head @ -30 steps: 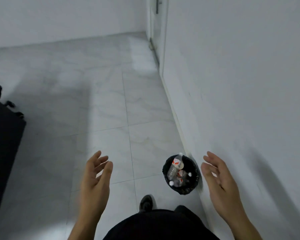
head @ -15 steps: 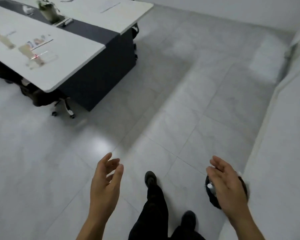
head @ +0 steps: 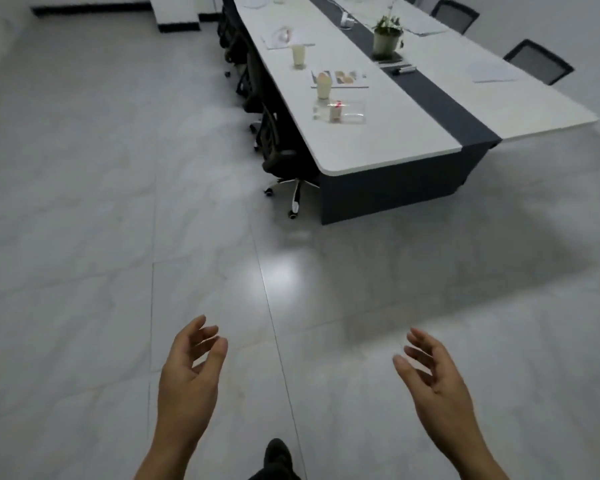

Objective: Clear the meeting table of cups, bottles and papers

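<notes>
Both hands hover low, well apart, fingers loosely curved and holding nothing: the left hand and the right hand, with a dark shoe below. A wide stretch of tile floor lies before the meeting table, whose rounded short end faces here and whose long axis runs away. On its left half a clear bottle lies on its side, across the width. Behind it stand the nearer cup, by the papers, and the farther cup. Chairs line the left edge.

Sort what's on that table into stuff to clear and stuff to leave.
To clear: near cup, far cup, clear bottle (blurred), printed sheet, white papers.
Leave: potted plant, pens, office chairs.
</notes>
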